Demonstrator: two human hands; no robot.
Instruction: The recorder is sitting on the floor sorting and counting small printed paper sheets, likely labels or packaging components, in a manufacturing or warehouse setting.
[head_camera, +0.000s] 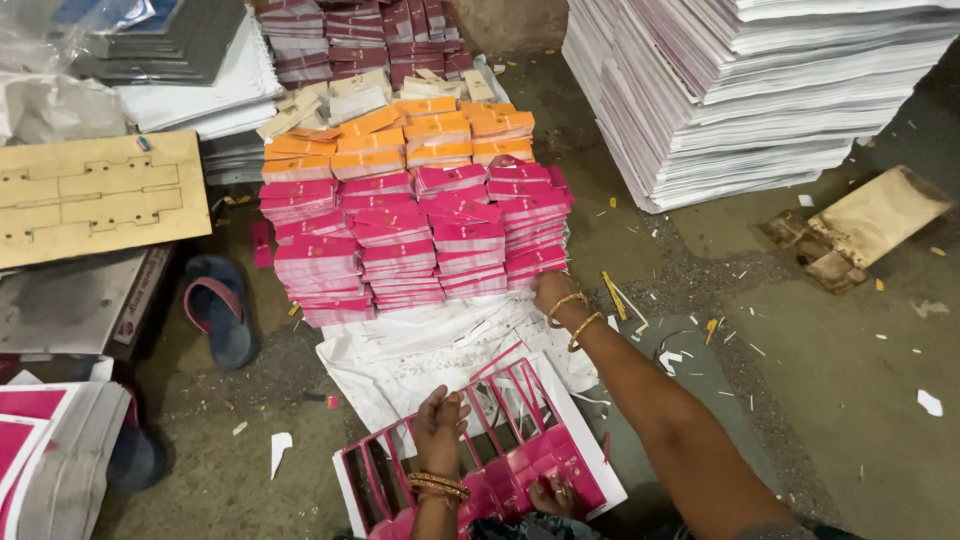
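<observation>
Reaching to frame centre, right hand (548, 290) touches the pink card stacks (420, 240), grip hidden, cannot tell. Left hand (440, 425) at bottom centre rests loosely open on pink punched sheet (520, 450), lying on white sheet (400, 360) on floor.

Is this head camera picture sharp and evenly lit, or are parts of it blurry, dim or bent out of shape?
Head view: soft, even light, no glare; the pink card stacks are fairly sharp; the left hand on the punched pink sheet and the right hand at the stacks look slightly soft; the white paper pile slants near the corner from wide-lens distortion; the sandal sits in dimmer shade.
</observation>
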